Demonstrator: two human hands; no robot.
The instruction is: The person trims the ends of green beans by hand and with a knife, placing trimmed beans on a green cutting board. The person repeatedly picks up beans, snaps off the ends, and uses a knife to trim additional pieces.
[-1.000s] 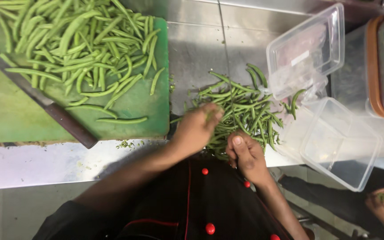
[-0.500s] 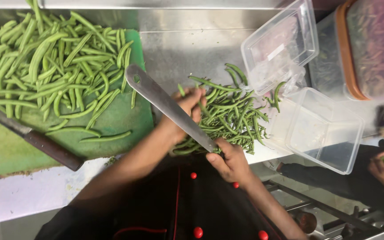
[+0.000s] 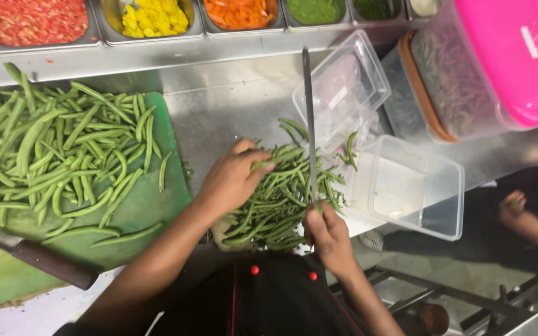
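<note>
- Head view, looking down: we note a steel counter (image 3: 219,118) with a pile of green beans (image 3: 281,196) lying at its near edge, between a green cutting board (image 3: 151,205) and a clear empty tub (image 3: 415,186).
- We find the left hand (image 3: 231,177) resting on the left side of the pile, fingers curled down onto the beans and pinching a few at the tips.
- We find the right hand (image 3: 328,233) at the near edge of the counter, closed around the handle of a knife (image 3: 309,124); the blade stands edge-up over the pile and points toward the far edge.
- Loose, longer beans (image 3: 51,152) cover the cutting board on the left side of the counter.
- A clear lid (image 3: 344,87) leans just behind the tub; a pink-lidded container (image 3: 499,62) sits at the far right corner.
- Steel trays (image 3: 157,25) of chopped vegetables line the far edge.
- Another person's hand (image 3: 521,218) shows beyond the right edge, well apart from the pile.
</note>
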